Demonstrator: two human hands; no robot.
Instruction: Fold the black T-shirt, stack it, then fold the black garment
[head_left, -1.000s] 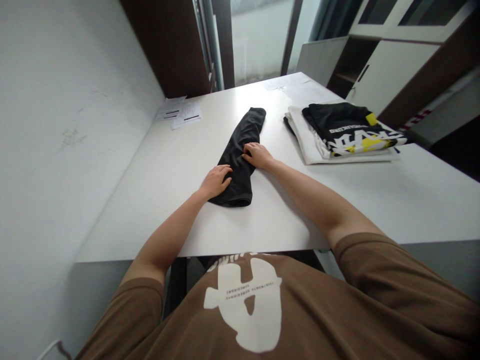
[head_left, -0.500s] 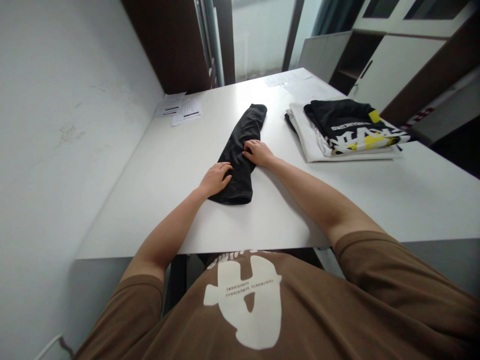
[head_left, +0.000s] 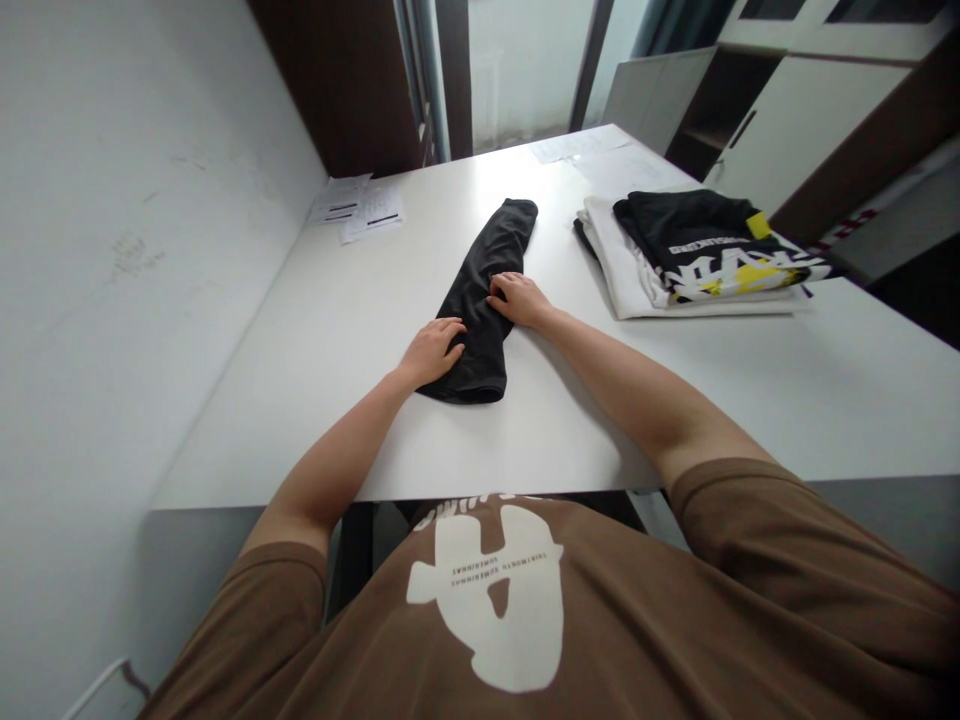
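A black garment [head_left: 484, 300], folded into a long narrow strip, lies slantwise on the white table. Its near end shows a rolled or layered hem. My left hand [head_left: 435, 350] rests on its lower left edge, fingers stretched over the cloth and thumb apart. Farther up, on the right edge, lies my right hand [head_left: 519, 298], its fingers slightly bent on the fabric and its thumb spread away from them. Neither hand visibly lifts or pinches the cloth. The garment's exact kind cannot be told from this fold.
A stack of folded clothes stands to the right, with a black printed shirt [head_left: 705, 240] over white cloth [head_left: 622, 285]. Papers [head_left: 375, 213] lie at the table's back left, and more sheets [head_left: 581, 150] at the far end. A wall [head_left: 150, 200] borders the left side.
The view has shifted slightly. Both hands stay in the same places on the black garment, and the garment has not visibly moved.
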